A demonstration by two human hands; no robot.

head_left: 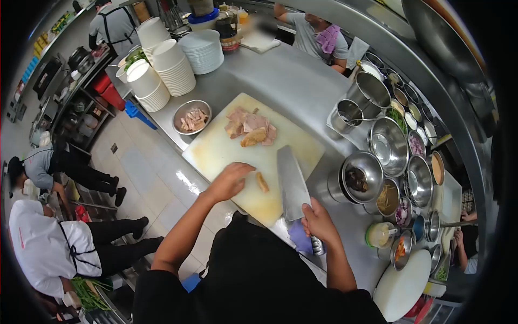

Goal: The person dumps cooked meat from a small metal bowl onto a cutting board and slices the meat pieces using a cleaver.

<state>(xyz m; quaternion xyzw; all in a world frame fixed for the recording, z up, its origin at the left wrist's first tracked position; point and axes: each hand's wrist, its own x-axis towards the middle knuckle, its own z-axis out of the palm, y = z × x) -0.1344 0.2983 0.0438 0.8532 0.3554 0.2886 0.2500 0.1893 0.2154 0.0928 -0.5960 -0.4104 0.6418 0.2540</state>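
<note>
My right hand [320,220] is closed around the handle of a broad cleaver [293,181], whose blade lies over the right part of a white cutting board [208,151]. Just left of the blade, a small strip of meat [262,182] rests on the board. Beside that strip is my left hand [229,181], fingers loosely bent and apart, with nothing visible in it. Larger pale pieces of meat [253,126] lie in a pile toward the board's far end. A steel bowl [177,122] of cut meat pieces stands past the board's left edge.
Stacked white tubs [175,70] and plates [202,53] stand at the back left. On the right are steel bowls [388,146] and pots with ingredients. A purple cloth [300,237] lies near my right wrist. Several people work around the kitchen.
</note>
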